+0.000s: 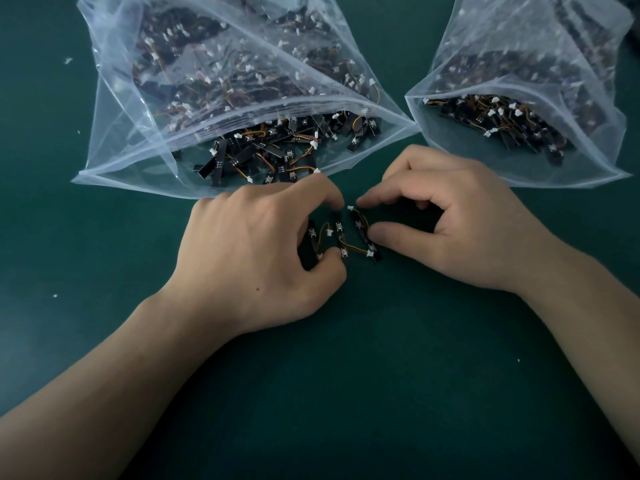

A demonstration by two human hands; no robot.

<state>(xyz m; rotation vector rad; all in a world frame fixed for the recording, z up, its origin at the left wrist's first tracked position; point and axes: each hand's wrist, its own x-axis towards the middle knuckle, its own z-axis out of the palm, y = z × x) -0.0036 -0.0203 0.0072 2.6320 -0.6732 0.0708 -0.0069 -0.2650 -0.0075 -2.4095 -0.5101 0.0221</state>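
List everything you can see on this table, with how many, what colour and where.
left zip bag: one, clear, far left, mouth open
right zip bag: one, clear, far right, mouth open
bagged circuit boards: many, black, with white connectors and orange-yellow wires, inside both bags
loose circuit boards: three or four, black, between the hands
mat: one, dark green, under everything
specks: several, white, scattered
left hand: curled round loose circuit boards
right hand: pinching one
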